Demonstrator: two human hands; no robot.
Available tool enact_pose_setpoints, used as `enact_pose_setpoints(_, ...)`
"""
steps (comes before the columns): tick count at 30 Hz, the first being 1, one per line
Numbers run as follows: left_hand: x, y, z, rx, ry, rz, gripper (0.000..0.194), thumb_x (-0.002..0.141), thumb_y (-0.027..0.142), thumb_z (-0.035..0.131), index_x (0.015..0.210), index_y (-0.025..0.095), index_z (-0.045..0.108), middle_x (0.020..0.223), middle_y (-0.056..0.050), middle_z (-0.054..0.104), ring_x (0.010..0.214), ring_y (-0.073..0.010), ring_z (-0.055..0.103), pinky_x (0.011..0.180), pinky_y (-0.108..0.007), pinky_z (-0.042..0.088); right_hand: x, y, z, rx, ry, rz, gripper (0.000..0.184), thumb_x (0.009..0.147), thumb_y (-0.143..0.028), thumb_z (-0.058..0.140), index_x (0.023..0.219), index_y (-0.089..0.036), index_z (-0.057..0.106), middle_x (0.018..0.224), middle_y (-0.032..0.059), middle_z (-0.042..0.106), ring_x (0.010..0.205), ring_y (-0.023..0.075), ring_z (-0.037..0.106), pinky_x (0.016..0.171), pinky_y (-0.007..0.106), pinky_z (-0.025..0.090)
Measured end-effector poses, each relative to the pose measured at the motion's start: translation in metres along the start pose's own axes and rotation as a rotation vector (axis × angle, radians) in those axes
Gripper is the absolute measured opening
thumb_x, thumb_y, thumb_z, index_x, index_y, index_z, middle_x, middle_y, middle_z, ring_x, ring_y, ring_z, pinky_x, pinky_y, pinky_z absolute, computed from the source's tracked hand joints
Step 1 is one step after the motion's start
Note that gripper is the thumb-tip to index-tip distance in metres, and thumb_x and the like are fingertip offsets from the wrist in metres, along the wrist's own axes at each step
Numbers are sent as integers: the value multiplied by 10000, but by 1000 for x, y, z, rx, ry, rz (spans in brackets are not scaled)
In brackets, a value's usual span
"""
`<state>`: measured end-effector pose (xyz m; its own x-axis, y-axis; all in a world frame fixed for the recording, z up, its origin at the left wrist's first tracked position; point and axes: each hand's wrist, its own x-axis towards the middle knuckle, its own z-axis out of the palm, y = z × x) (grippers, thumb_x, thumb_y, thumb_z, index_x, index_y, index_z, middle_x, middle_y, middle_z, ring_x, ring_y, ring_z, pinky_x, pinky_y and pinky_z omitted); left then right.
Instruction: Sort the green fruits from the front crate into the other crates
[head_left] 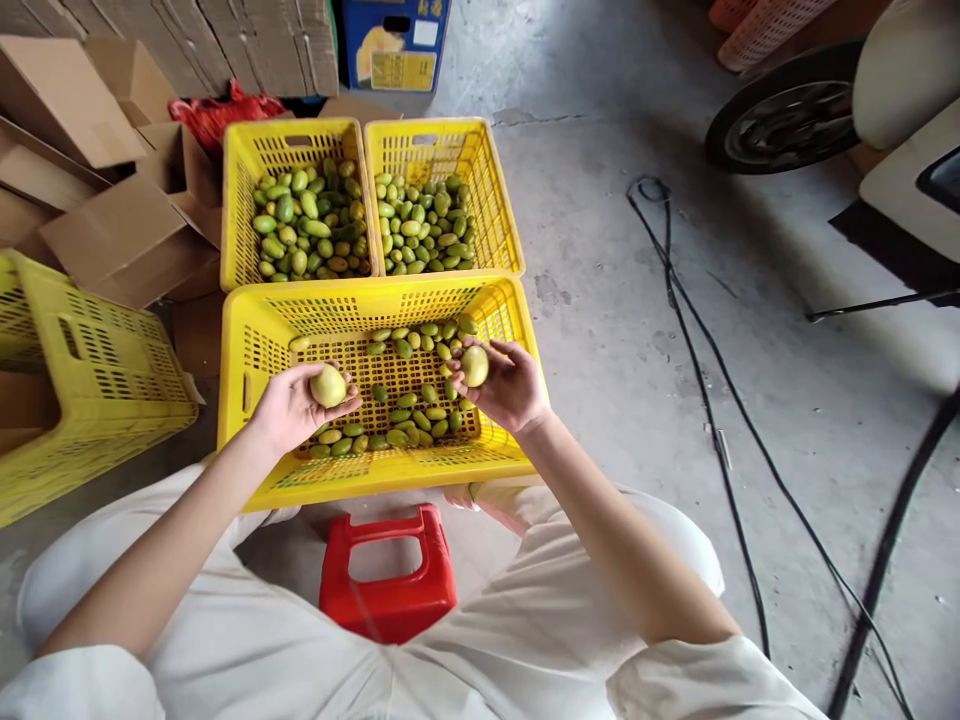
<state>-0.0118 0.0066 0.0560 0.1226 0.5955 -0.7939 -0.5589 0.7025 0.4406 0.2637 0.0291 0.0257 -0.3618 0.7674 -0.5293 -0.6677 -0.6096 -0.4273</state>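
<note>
while both arms (184, 520) reach forward, left hand (294, 405): half curled, one pale fruit (328, 386) cradled, above the near crate (375, 482).
right hand (516, 388): loosely curled round another pale fruit (474, 366), above the same crate.
near crate: from here i see small green fruits (421, 420) strewn over its floor.
far crates (501, 205): just beyond, side by side, heaped fruits (309, 204) in both.

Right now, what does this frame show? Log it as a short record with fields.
Left hand: holds round yellow-green fruit
Right hand: holds another round yellow-green fruit
Below hands: yellow perforated plastic crate, scattered oval green fruits
Beyond it: two yellow perforated plastic crates, side by side, both holding green fruits
Bottom centre: red plastic object with handle-like opening
</note>
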Motion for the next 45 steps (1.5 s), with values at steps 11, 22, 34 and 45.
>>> enact_pose_setpoints(11, 1, -7, -6, 264, -373, 32, 356, 793, 409, 678, 582, 181, 503, 441, 26, 459, 301, -103, 408, 246, -183, 265, 6, 9, -10, 10, 111, 2, 335, 818, -297, 748, 623, -186, 499, 512, -63, 513, 416, 52, 447, 351, 148, 350)
enact_pose_setpoints(22, 1, -10, 0, 14, -79, 81, 186, 887, 260, 497, 827, 136, 620, 828, -109, 701, 765, -216, 702, 709, -360, 602, 8, 6, -14, 96, 96, -23, 302, 913, -458, 511, 773, -197, 573, 683, 36, 648, 609, 162, 614, 525, 281, 537)
enact_pose_setpoints(34, 11, -16, -5, 52, -180, 70, 97, 716, 122, 661, 743, 136, 569, 669, 2, 541, 535, -81, 530, 476, -176, 464, 5, 12, -6, -67, 99, -18, 175, 747, -153, 697, 793, -195, 534, 702, -33, 612, 475, 56, 463, 380, 154, 324)
enact_pose_setpoints(45, 24, -12, -2, -78, 49, 52, 364, 1002, 391, 404, 758, 152, 529, 553, 8, 509, 397, -69, 451, 358, -157, 352, 3, 8, -1, -132, -22, 69, 285, 941, -402, 506, 799, -177, 609, 594, -7, 569, 397, 75, 419, 354, 175, 326)
